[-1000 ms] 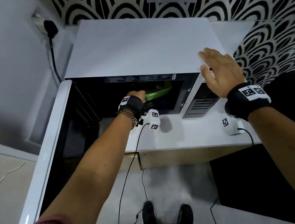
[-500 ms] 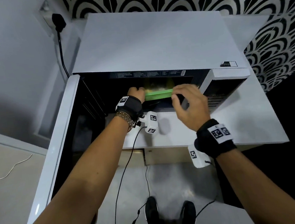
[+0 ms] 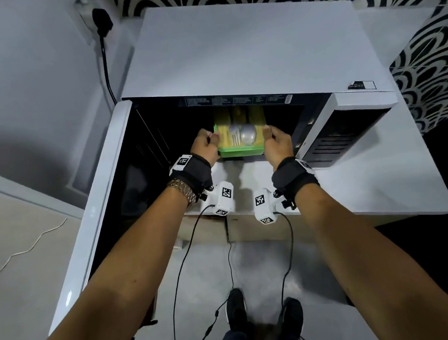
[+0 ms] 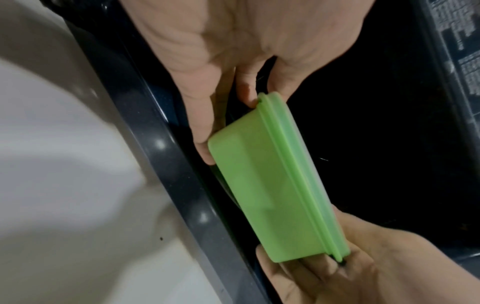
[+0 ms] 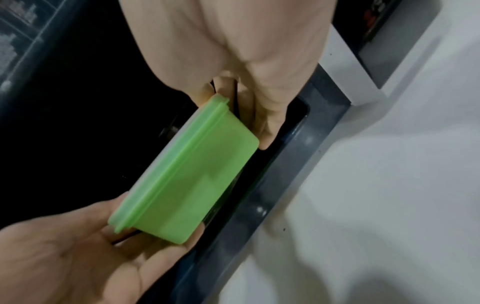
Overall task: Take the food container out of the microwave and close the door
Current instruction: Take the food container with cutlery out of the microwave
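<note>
A green food container [image 3: 239, 141] with a clear lid hangs at the mouth of the white microwave [image 3: 248, 52], half outside the dark cavity. Yellow food and a plastic spoon and fork show through the lid. My left hand [image 3: 206, 145] grips its left end and my right hand [image 3: 277, 143] grips its right end, thumbs on the lid rim. In the left wrist view the container [image 4: 272, 181] sits between my left hand [image 4: 228, 107] above and my right hand [image 4: 324, 267] below. The right wrist view shows the container [image 5: 187, 181] gripped the same way. The microwave door [image 3: 92, 212] stands swung wide open at the left.
The microwave stands on a white counter [image 3: 366, 185] with bare surface at the right of the control panel [image 3: 345, 130]. A black plug and cable [image 3: 104, 45] hang on the grey wall at the left. My shoes [image 3: 263, 314] stand on the grey floor below.
My right hand left the microwave top, came down and took the container's right end. Both hands have since pulled the container forward to the cavity mouth, so its lid shows from above.
</note>
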Tool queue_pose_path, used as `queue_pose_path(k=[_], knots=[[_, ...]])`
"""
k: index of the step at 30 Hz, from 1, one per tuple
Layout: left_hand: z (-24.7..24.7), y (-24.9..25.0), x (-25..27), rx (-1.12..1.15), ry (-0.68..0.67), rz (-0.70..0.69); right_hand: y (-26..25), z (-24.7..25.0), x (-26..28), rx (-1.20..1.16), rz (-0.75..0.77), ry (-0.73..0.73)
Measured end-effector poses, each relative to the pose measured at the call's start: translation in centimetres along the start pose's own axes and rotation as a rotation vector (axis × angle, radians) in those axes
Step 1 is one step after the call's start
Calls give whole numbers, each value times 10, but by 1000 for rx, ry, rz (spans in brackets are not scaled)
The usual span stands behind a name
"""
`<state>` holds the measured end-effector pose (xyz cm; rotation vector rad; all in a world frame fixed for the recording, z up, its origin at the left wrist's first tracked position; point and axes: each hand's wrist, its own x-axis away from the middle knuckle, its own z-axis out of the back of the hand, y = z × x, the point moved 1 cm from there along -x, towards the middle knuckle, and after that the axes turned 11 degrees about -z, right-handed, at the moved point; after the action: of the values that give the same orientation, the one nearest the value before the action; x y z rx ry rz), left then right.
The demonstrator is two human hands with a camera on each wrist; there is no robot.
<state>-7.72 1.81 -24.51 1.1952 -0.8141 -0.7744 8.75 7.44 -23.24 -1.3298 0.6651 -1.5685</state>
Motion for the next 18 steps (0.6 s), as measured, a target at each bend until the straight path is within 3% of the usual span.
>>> queue_pose_path(k=[4, 7, 11, 15, 18], knots=[[-5, 4, 13, 61, -18, -11, 16, 2, 6, -330, -143, -126], [-4, -1, 16, 55, -48, -8, 22, 14, 15, -398, -124, -123], [-2, 6, 11, 152, -43, -65, 44, 32, 21, -378, -53, -84], [11, 16, -3, 143, 27, 28, 61, 50, 31, -302, -10, -186], [21, -8, -24, 128, 81, 116, 68, 62, 35, -267, -3, -242]])
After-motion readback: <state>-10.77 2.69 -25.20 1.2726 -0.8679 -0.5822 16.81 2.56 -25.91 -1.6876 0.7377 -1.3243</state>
